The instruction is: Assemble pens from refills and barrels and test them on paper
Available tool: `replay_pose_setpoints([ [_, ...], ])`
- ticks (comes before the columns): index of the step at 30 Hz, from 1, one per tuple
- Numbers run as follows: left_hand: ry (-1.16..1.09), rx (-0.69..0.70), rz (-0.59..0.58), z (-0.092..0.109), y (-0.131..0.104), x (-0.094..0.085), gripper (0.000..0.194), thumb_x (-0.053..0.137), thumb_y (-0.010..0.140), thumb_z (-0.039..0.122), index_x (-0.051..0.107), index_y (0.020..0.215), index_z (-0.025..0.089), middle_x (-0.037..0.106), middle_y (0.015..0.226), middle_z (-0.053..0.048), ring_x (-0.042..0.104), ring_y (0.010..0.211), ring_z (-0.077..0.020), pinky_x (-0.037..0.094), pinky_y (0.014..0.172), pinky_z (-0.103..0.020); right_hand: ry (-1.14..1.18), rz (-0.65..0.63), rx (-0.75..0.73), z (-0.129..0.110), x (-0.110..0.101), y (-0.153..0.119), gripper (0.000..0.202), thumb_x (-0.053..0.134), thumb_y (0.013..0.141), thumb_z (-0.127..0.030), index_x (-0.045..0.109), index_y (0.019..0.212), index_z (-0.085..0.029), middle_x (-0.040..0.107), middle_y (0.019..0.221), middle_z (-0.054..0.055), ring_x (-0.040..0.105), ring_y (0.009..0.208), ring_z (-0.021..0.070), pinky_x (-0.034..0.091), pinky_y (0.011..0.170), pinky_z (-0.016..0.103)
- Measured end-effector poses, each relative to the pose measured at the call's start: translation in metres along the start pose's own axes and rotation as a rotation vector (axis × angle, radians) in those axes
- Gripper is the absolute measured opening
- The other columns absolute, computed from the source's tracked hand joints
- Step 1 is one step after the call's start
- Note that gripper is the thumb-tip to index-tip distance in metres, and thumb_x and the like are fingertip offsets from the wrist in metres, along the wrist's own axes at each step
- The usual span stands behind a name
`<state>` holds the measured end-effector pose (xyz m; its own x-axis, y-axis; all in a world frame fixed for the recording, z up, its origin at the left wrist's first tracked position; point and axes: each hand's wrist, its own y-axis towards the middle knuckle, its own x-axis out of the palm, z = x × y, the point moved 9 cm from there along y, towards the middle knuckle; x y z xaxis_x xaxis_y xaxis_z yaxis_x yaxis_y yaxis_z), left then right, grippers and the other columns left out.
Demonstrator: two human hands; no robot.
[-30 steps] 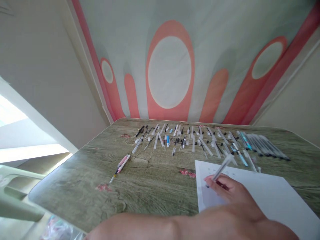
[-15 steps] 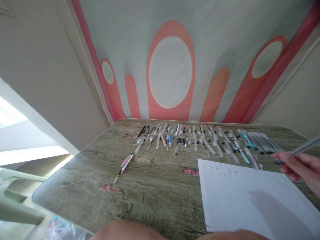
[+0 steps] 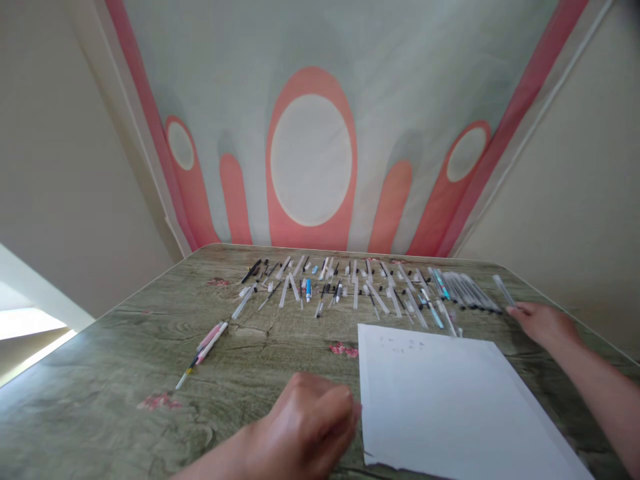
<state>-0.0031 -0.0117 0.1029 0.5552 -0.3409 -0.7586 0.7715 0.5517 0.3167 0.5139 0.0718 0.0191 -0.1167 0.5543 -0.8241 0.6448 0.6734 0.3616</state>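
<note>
My right hand point(image 3: 543, 323) pinches a clear pen point(image 3: 503, 291) near its lower end, beside the right end of a row of clear, dark-tipped pens point(image 3: 467, 291) on the table. My left hand point(image 3: 317, 417) is closed in a loose fist above the table, close to the left edge of a white sheet of paper point(image 3: 430, 393). No object shows in that fist. Small marks are written near the top of the paper. Several pen parts lie in two rows further back, among them clear barrels point(image 3: 245, 301), dark refills and a blue-and-white piece point(image 3: 309, 290).
A pink-and-white pen point(image 3: 210, 341) and a refill point(image 3: 186, 378) lie apart on the left of the wood-patterned table point(image 3: 270, 360). A grey sheet with pink shapes point(image 3: 313, 240) hangs behind the table's far edge. Pale walls point(image 3: 565, 173) stand at both sides.
My right hand has moved the pen from beside the paper to the end of the pen row, lowering it. My left hand has come into view as a fist. The camera view has turned right.
</note>
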Motion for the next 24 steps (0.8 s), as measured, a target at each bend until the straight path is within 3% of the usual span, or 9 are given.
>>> replay_pose_setpoints([
  [4,0.047,-0.223,0.109,-0.061,-0.015,0.004,0.027,0.039,0.085,0.017,0.027,0.061,0.019,0.028,0.054,0.006,0.025,0.050,-0.0086,0.019,0.052,-0.026,-0.092,-0.221,0.061,0.007,0.030,0.016,0.029,0.043,0.093,-0.034,0.064,0.097,-0.015,0.065,0.098,0.007,0.063,0.084,0.0169,0.050,0.069,0.031],
  [8,0.003,-0.372,0.192,-0.093,-0.019,0.004,0.027,0.040,0.083,0.021,0.027,0.059,0.019,0.024,0.054,0.007,0.024,0.050,-0.0077,0.021,0.052,-0.023,-0.125,-0.312,0.050,0.001,0.051,0.018,0.025,0.046,0.093,-0.030,0.057,0.111,-0.017,0.057,0.114,0.008,0.059,0.098,0.0197,0.051,0.078,0.035],
  [11,-0.011,-0.419,0.207,-0.100,-0.017,0.003,0.028,0.039,0.083,0.023,0.025,0.059,0.019,0.024,0.054,0.006,0.025,0.051,-0.0077,0.022,0.052,-0.022,-0.149,-0.309,0.039,-0.001,0.057,0.014,0.025,0.050,0.091,-0.030,0.057,0.111,-0.019,0.057,0.115,0.008,0.059,0.097,0.0198,0.051,0.078,0.036],
  [14,0.010,-0.422,0.143,-0.099,-0.016,0.008,0.027,0.039,0.083,0.022,0.026,0.059,0.019,0.027,0.054,0.006,0.026,0.051,-0.0077,0.021,0.052,-0.022,-0.180,-0.262,0.034,0.001,0.058,0.008,0.025,0.048,0.091,-0.033,0.059,0.109,-0.019,0.059,0.112,0.008,0.059,0.095,0.0193,0.050,0.076,0.035],
  [19,0.052,-0.382,0.050,-0.093,-0.016,0.017,0.025,0.039,0.083,0.019,0.029,0.061,0.018,0.030,0.053,0.006,0.029,0.050,-0.0078,0.022,0.052,-0.021,-0.191,-0.152,0.001,0.006,0.057,0.004,0.036,0.049,0.085,-0.044,0.069,0.105,-0.022,0.063,0.107,0.018,0.062,0.085,0.0283,0.038,0.055,0.035],
  [24,0.110,-0.362,0.032,-0.087,-0.014,0.019,0.023,0.040,0.083,0.017,0.032,0.061,0.019,0.035,0.053,0.006,0.033,0.048,-0.0078,0.024,0.052,-0.020,-0.152,-0.073,-0.029,0.020,0.061,0.014,0.040,0.053,0.077,-0.045,0.073,0.100,-0.019,0.066,0.098,0.023,0.062,0.065,0.0268,0.031,0.047,0.034],
])
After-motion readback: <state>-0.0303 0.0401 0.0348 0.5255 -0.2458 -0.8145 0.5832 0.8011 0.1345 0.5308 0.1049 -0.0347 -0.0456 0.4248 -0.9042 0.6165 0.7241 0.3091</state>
